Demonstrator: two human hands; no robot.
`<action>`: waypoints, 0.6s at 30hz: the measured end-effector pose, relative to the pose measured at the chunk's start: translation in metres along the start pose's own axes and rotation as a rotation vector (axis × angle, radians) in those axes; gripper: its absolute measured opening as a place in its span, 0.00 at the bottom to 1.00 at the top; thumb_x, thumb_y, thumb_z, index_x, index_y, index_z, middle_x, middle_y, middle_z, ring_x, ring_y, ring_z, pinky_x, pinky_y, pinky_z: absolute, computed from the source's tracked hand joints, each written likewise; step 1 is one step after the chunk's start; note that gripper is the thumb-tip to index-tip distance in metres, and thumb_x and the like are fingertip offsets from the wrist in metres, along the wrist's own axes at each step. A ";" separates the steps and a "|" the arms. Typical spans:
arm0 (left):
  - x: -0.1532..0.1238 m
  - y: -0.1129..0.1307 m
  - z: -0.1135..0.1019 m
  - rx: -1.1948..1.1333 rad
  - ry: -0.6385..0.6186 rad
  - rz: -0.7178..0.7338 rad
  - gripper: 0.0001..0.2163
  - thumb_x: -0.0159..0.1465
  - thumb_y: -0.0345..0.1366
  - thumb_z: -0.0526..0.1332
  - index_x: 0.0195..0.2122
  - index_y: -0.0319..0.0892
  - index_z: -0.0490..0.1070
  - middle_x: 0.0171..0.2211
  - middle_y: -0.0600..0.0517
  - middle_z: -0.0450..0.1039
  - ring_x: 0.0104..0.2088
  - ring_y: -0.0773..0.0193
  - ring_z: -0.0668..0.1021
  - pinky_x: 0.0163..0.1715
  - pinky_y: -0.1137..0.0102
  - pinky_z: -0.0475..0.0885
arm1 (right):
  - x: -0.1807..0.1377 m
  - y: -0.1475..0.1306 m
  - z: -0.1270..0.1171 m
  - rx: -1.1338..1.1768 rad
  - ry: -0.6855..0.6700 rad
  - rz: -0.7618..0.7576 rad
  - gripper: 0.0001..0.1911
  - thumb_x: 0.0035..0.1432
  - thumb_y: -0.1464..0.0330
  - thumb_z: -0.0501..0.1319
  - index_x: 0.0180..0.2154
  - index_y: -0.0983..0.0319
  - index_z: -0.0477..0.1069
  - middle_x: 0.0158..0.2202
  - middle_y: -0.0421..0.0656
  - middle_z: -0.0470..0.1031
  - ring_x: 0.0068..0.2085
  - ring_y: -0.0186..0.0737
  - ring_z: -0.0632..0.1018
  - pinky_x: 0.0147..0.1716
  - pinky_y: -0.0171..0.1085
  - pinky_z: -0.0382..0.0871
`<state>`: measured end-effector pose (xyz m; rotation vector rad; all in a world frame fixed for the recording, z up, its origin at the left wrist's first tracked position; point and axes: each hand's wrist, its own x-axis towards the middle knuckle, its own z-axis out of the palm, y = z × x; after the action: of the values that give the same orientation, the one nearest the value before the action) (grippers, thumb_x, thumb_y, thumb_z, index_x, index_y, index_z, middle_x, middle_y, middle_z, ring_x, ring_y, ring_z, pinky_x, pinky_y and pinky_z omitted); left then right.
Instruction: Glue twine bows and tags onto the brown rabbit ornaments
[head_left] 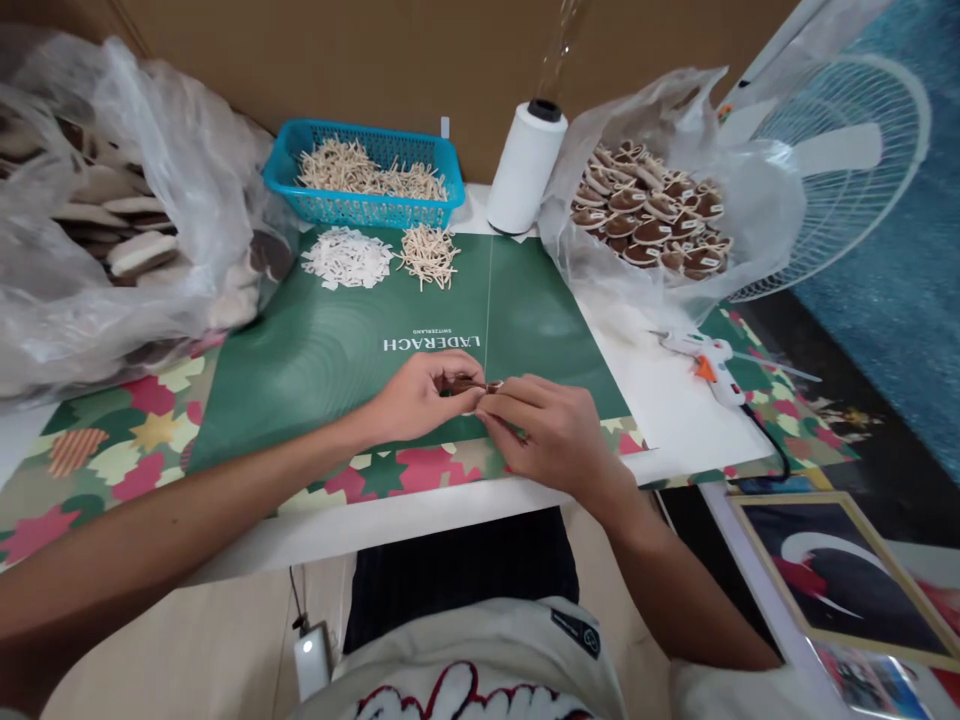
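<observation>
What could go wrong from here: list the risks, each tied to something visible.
1. The glue gun's cord runs to the table's front edge; a snag might drag the gun.
2. The white slips and beige strips lie in loose piles; a bump, or a draft if the fan runs, could scatter them.
3. The left hand and right hand hold a small brown piece, which might slip.

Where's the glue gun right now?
In the head view, the glue gun lies to the right of the right hand, just below the right-hand plastic bag.

From head height, forward and down over hands (553,432)
</observation>
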<state>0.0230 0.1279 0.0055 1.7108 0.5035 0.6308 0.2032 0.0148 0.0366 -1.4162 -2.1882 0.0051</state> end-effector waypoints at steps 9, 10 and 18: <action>-0.002 0.002 -0.004 -0.146 -0.139 -0.021 0.03 0.65 0.34 0.67 0.37 0.40 0.79 0.39 0.48 0.76 0.33 0.67 0.78 0.33 0.71 0.75 | 0.026 0.031 -0.012 0.146 -0.065 0.101 0.10 0.68 0.71 0.62 0.36 0.58 0.82 0.35 0.40 0.82 0.35 0.37 0.79 0.32 0.37 0.64; -0.003 0.002 -0.004 -0.163 -0.126 -0.021 0.03 0.65 0.34 0.67 0.36 0.40 0.78 0.39 0.48 0.76 0.33 0.67 0.78 0.33 0.71 0.75 | 0.025 0.033 -0.010 0.189 -0.069 0.128 0.10 0.68 0.71 0.63 0.36 0.58 0.82 0.35 0.41 0.82 0.35 0.37 0.79 0.33 0.37 0.65; -0.001 0.003 -0.003 -0.150 -0.002 0.001 0.09 0.66 0.38 0.67 0.31 0.39 0.75 0.35 0.51 0.71 0.29 0.71 0.71 0.29 0.72 0.68 | 0.005 0.033 0.016 0.547 0.024 0.233 0.09 0.68 0.70 0.64 0.33 0.60 0.79 0.28 0.38 0.74 0.28 0.34 0.71 0.28 0.35 0.62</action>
<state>0.0202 0.1291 0.0088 1.5700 0.4428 0.6510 0.2228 0.0381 0.0158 -1.3206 -1.7942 0.6162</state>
